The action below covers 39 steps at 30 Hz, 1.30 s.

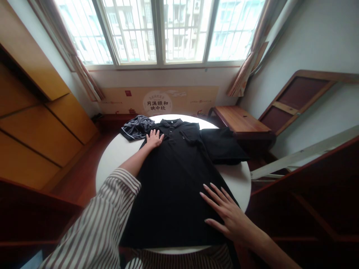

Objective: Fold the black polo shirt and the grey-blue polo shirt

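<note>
1. One shirt (176, 179) lies face-up on the counter (112, 160), collar far side, seemingly for flatness.
2. Left hand (154, 139): arm extended, palm down near shoulder seam; fingers spread, gripping nothing; probably steadying.
3. Right hand (228, 215): low, over the right edge; fingers fanned, nothing held; contact unclear.
4. Grey garment (137, 127), black cloth (221, 145) flank it.

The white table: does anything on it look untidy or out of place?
Slightly: the grey garment lies crumpled left of the black shirt, whereas the shirt is spread out and the dark cloth at right looks folded. No spill shows.
</note>
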Tool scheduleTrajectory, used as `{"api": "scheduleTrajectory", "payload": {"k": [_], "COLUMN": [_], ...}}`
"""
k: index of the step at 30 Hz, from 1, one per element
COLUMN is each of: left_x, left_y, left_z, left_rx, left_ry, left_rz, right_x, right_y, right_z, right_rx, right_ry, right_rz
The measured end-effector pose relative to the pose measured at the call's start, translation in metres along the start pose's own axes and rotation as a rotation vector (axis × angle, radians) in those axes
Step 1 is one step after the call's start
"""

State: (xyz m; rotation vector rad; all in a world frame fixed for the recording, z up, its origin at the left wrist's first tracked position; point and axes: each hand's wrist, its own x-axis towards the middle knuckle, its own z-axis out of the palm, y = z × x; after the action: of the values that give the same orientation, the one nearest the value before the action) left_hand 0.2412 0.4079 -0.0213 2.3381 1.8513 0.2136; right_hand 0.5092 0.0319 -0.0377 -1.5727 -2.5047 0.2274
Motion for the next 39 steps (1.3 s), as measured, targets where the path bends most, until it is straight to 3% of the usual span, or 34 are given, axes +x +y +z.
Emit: {"api": "scheduleTrajectory", "payload": {"k": [3,5,7,10,13,16,19,22,24,27,30,34,36,39], "left_x": [-0.047,-0.102,-0.168,-0.264,-0.334,-0.372,-0.388,-0.381,-0.359,-0.301,-0.225,-0.131,-0.101,-0.083], "left_y": [-0.003,-0.016,-0.033,-0.064,-0.092,-0.118,-0.132,-0.126,-0.111,-0.084,-0.06,-0.043,-0.039,-0.039], "left_z": [-0.014,-0.024,-0.033,-0.04,-0.034,-0.022,-0.022,-0.033,-0.038,-0.033,-0.021,-0.02,-0.028,-0.042], "left_rx": [-0.087,-0.18,-0.215,-0.149,-0.062,0.043,0.066,-0.039,-0.121,-0.159,0.006,0.139,0.094,0.021], "left_ry": [0.085,0.064,0.026,-0.049,-0.13,-0.119,-0.075,-0.008,0.074,0.134,0.116,0.077,0.093,0.148], "left_rz": [0.281,0.581,0.745,0.81,0.819,0.809,0.753,0.681,0.636,0.623,0.593,0.444,0.369,0.32], "right_x": [-0.025,-0.046,-0.066,-0.088,-0.096,-0.092,-0.085,-0.081,-0.083,-0.087,-0.088,-0.084,-0.082,-0.081], "right_y": [-0.005,-0.004,0.0,0.008,0.011,0.01,0.008,0.009,0.013,0.02,0.024,0.021,0.019,0.018], "right_z": [0.001,0.008,0.019,0.033,0.035,0.027,0.021,0.024,0.029,0.038,0.041,0.034,0.031,0.027], "right_rx": [-0.051,-0.128,-0.212,-0.245,-0.199,-0.157,-0.136,-0.159,-0.188,-0.25,-0.291,-0.291,-0.286,-0.265], "right_ry": [0.021,0.107,0.244,0.363,0.369,0.411,0.436,0.402,0.382,0.363,0.368,0.396,0.408,0.41], "right_rz": [-0.093,-0.129,-0.126,-0.108,-0.096,-0.124,-0.138,-0.146,-0.135,-0.105,-0.113,-0.119,-0.123,-0.122]}}
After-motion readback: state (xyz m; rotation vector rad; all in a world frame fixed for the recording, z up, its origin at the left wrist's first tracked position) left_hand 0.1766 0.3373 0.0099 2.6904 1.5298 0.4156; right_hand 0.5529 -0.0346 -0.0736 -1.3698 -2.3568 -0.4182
